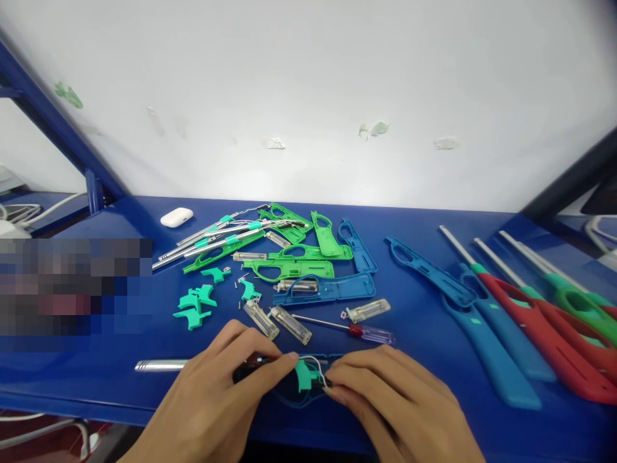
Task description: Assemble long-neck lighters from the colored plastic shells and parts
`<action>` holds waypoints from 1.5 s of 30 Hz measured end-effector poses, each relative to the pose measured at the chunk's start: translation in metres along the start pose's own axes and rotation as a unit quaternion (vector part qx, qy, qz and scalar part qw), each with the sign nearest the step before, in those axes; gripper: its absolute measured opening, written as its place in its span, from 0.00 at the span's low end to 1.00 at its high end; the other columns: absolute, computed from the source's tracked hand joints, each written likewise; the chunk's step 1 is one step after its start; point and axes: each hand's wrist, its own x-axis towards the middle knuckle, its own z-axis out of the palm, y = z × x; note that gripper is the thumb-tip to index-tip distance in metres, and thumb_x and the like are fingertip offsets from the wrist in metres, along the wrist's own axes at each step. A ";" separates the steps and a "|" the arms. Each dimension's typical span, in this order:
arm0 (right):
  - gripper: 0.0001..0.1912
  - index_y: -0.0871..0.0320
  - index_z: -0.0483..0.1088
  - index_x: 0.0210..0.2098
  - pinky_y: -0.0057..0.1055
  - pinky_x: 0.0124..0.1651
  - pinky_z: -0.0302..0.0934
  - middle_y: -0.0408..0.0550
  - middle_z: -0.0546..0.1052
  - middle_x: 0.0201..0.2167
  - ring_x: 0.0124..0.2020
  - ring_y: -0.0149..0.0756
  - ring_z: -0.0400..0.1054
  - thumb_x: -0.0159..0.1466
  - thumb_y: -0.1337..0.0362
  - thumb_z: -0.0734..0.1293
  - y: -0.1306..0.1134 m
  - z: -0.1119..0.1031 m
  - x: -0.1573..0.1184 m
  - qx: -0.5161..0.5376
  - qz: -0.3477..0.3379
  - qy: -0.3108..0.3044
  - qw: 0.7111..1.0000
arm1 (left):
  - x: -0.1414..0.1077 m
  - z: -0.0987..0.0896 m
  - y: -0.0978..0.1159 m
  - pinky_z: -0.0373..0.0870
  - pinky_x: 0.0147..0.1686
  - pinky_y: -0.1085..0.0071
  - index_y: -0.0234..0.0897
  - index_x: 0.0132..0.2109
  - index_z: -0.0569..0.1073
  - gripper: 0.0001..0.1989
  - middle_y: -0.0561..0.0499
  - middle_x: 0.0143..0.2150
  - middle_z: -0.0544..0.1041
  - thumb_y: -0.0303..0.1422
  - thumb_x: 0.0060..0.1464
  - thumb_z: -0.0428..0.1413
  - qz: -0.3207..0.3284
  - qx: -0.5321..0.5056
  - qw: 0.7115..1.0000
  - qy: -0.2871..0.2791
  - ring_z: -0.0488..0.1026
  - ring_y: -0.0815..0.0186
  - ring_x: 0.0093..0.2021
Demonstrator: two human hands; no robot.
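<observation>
At the front edge of the blue table lies an opened blue lighter casing [299, 402], partly covered by both hands. A green trigger piece [305, 375] sits in it, with a white wire [318, 364] looping over its right side. My left hand [226, 379] is closed around the casing's left part, thumb beside the trigger; a metal tube [161, 366] sticks out to its left. My right hand [385, 399] pinches at the wire's lower end, where its fingertips meet a small dark part too hidden to make out.
Behind the hands lie clear fuel tanks [292, 324], a screwdriver [355, 330], green triggers [193, 317], green casing halves [308, 269], blue halves [332, 289], metal tubes [212, 239] and a white case [177, 217]. Several red, blue and green lighters [544, 328] lie right.
</observation>
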 end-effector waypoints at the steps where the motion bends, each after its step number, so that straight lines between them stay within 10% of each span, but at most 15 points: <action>1: 0.15 0.49 0.79 0.42 0.26 0.40 0.73 0.36 0.85 0.37 0.33 0.30 0.80 0.80 0.59 0.61 0.000 0.000 0.000 0.000 0.001 0.002 1.000 | 0.001 0.000 0.001 0.72 0.32 0.74 0.44 0.55 0.79 0.25 0.52 0.42 0.79 0.15 0.65 0.46 0.002 0.001 1.000 0.001 0.71 0.67 0.37; 12: 0.15 0.48 0.78 0.42 0.26 0.41 0.72 0.35 0.85 0.38 0.34 0.30 0.78 0.80 0.59 0.61 0.000 0.002 0.002 0.021 0.010 -0.011 1.000 | -0.011 0.004 -0.007 0.72 0.38 0.68 0.39 0.60 0.74 0.16 0.48 0.46 0.77 0.27 0.77 0.44 0.044 0.004 0.996 -0.077 0.71 0.62 0.42; 32: 0.08 0.51 0.76 0.40 0.24 0.42 0.71 0.38 0.82 0.35 0.34 0.30 0.77 0.76 0.64 0.67 0.003 0.004 -0.001 0.088 0.043 -0.014 0.995 | 0.017 -0.008 0.004 0.73 0.32 0.71 0.37 0.48 0.74 0.19 0.52 0.33 0.77 0.26 0.78 0.38 0.103 0.060 0.993 -0.023 0.73 0.65 0.31; 45: 0.16 0.57 0.82 0.43 0.30 0.36 0.71 0.43 0.87 0.36 0.31 0.32 0.81 0.79 0.66 0.62 -0.008 0.008 -0.003 -0.122 -0.087 0.056 0.987 | 0.016 -0.008 0.007 0.74 0.37 0.71 0.38 0.46 0.77 0.23 0.53 0.35 0.78 0.28 0.79 0.37 0.082 0.054 0.995 -0.013 0.74 0.66 0.35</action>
